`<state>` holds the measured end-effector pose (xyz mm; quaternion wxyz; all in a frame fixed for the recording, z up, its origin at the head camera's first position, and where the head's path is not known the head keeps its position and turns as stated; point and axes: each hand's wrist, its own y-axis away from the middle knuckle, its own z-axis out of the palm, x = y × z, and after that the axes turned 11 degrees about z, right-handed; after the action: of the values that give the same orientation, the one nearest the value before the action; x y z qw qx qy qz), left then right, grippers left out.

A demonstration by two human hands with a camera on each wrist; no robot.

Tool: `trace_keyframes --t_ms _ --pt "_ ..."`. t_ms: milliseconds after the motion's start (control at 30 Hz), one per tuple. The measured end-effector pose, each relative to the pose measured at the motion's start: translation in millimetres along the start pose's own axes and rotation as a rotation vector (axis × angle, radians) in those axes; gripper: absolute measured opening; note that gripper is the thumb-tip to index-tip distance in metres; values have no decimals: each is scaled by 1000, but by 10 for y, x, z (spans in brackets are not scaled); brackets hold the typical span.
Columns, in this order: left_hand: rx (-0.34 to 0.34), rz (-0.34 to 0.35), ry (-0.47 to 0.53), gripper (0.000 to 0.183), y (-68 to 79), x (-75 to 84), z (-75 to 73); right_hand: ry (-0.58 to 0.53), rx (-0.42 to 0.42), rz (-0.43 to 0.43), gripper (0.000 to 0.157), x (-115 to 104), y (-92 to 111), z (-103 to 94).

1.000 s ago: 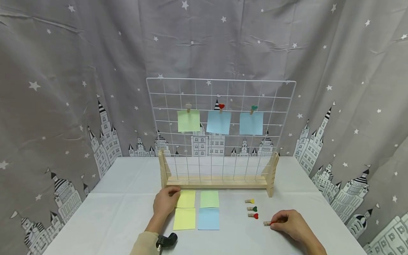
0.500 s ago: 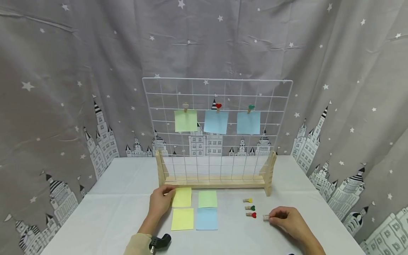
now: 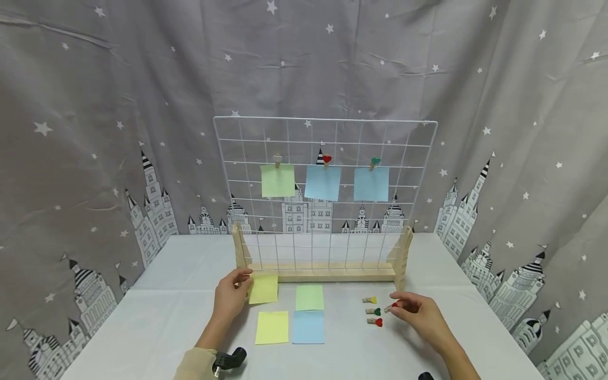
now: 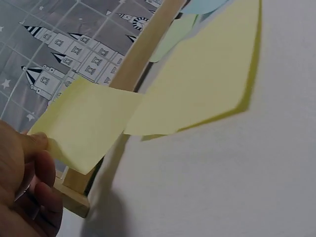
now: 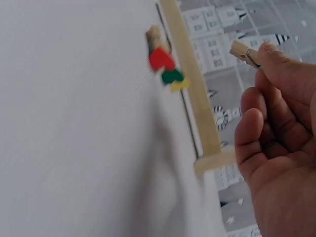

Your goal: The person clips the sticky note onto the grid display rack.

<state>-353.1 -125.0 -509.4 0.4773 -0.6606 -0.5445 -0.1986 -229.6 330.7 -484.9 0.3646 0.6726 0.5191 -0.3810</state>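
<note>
A yellow sticky note is pinched at its left edge by my left hand, lifted off the table in front of the rack's wooden base. In the left wrist view, thumb and fingertips grip a corner of that note. My right hand pinches a small wooden clothespin with a red heart, held above the table; the right wrist view shows the clothespin's bare wooden end sticking out from the fingertips. Beside that hand lie three clothespins with yellow, green and red hearts.
A white wire grid rack on a wooden stand bears a green note and two blue notes, each clipped by a heart clothespin. On the white table lie another yellow note, a green note and a blue note.
My left hand has picked up the upper yellow note and moved it left and toward the rack. My right hand has lifted the red-heart clothespin and moved it forward and slightly left.
</note>
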Motion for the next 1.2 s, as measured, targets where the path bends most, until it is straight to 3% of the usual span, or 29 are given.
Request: trace_keyframes --t_ms 100,367,600,800,1200 --pt "7 -8 26 19 -22 45 -39 -17 -9 -2 34 -124 -30 46" --pt "4 -32 64 16 -65 179 -104 -37 -95 -132 22 -394 -116 140" --pt "2 -69 67 15 -112 258 -151 -59 -181 -194 27 -568 -178 220" --pt "-5 -109 38 19 -183 307 -199 -65 -148 -195 31 -724 -235 281" --pt "-5 -86 27 19 -232 387 -243 -102 -148 -222 33 -956 -298 399"
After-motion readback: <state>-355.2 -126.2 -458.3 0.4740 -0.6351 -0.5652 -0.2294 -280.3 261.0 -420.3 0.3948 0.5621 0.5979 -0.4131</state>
